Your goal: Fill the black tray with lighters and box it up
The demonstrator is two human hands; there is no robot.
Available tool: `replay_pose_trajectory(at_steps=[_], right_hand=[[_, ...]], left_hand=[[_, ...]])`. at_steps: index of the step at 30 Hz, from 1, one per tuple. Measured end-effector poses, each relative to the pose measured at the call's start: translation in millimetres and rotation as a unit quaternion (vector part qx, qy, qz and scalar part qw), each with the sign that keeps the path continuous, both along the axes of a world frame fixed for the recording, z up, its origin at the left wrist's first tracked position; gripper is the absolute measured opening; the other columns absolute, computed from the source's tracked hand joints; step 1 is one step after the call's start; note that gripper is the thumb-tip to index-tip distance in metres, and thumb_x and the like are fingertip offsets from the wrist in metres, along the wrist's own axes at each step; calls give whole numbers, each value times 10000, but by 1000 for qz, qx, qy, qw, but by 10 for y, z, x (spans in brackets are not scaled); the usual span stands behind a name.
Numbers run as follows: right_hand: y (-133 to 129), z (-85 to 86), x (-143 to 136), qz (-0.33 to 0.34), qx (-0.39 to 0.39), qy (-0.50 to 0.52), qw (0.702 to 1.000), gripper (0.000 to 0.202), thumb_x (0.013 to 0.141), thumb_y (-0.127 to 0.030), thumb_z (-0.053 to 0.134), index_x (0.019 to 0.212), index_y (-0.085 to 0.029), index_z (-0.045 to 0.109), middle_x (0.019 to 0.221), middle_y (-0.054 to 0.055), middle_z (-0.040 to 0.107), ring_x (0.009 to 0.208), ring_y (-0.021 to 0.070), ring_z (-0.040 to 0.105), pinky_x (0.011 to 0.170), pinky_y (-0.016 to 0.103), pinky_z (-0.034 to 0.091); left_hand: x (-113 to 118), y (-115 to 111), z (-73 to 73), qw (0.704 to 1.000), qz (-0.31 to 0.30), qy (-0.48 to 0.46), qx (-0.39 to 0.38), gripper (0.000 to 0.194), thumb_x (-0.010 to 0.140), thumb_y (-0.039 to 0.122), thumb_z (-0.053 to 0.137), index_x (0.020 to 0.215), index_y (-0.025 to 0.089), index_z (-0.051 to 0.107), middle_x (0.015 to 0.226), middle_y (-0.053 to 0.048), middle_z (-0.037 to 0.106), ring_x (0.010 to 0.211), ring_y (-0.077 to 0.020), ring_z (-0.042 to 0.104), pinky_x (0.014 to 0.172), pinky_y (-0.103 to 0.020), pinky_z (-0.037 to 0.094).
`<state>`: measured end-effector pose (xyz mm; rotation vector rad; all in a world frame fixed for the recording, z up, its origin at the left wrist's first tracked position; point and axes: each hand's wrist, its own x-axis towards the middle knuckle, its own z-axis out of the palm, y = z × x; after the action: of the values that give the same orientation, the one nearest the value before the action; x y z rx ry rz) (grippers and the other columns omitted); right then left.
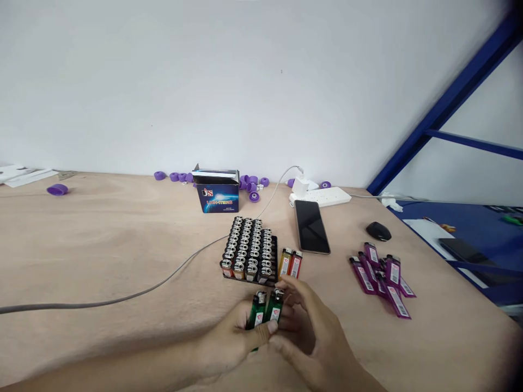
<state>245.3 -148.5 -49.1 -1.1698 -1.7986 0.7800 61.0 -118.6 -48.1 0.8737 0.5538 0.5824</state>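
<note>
The lighter box (219,200) stood open-topped at the back. Your left hand (231,335) was clamped on two green lighters (257,317), thumb across their fronts, just in front of the dark tray (274,250). That looked mostly filled, its lighters upright in rows, with bare slots along the right side. A yellow lighter (285,263) and a red lighter (296,265) lay beside it. Your right hand (312,332) had thumb and forefinger apart near the green pair; whether its other fingers touched them, I couldn't tell. Farther right, purple lighters (393,270) lay loosely piled, seemingly set apart, with the green, yellow and red ones also outside the tray.
</note>
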Motion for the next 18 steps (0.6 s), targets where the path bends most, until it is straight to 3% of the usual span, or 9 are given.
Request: replay_pose_trajectory(at_steps=[4, 6, 10, 12, 14, 16, 18], right_hand=[[56, 139, -56, 9, -96, 67, 993, 215, 906, -386, 593, 1040, -221, 624, 895, 55, 681, 760, 192, 672, 665, 281, 571], [85, 176, -46, 12, -98, 63, 993, 206, 918, -394, 580, 863, -208, 647, 780, 38, 670, 716, 186, 652, 656, 273, 546], [273, 261, 123, -75, -75, 123, 987, 233, 910, -423, 599, 920, -200, 668, 815, 46, 720, 751, 200, 689, 661, 263, 551], [480, 347, 255, -136, -63, 139, 979, 244, 893, -430, 617, 940, -194, 658, 840, 55, 735, 781, 213, 707, 673, 269, 562], [750, 435, 373, -168, -36, 123, 977, 251, 865, -447, 636, 881, -196, 634, 709, 23, 696, 681, 200, 694, 625, 262, 554], [1038, 487, 445, -151, -30, 100, 983, 261, 877, -456, 594, 882, -196, 615, 744, 34, 714, 696, 211, 710, 654, 288, 571], [1294, 488, 457, -122, -25, 66, 990, 241, 898, -426, 538, 873, -195, 601, 766, 44, 725, 710, 214, 718, 669, 304, 577]], left_hand=[[6, 23, 26, 995, -40, 2, 87, 448, 894, 551, 673, 1066, 139, 720, 972, -72, 703, 977, -223, 666, 914, -345, 505], [14, 1, -15, 993, -52, 14, 101, 471, 905, 570, 645, 1050, 127, 711, 971, -86, 702, 986, -237, 668, 930, -371, 507], [-5, -101, -97, 990, -23, 40, 130, 523, 929, 596, 589, 1159, 132, 665, 1043, -137, 707, 999, -255, 683, 907, -386, 533], [-52, -122, -25, 972, -29, 87, 216, 507, 957, 603, 528, 1091, 147, 704, 984, -127, 723, 921, -234, 698, 830, -329, 550], [-113, -81, 157, 915, -41, 146, 375, 479, 960, 594, 523, 980, 168, 741, 882, -104, 733, 829, -214, 695, 796, -292, 542], [-157, 29, 401, 830, -31, 174, 529, 465, 1019, 524, 417, 1104, 170, 706, 941, -131, 722, 876, -233, 678, 817, -306, 537], [-161, 192, 628, 725, -43, 222, 650, 356, 1004, 337, 480, 1274, 146, 610, 1104, -173, 688, 1011, -277, 646, 904, -366, 514]])
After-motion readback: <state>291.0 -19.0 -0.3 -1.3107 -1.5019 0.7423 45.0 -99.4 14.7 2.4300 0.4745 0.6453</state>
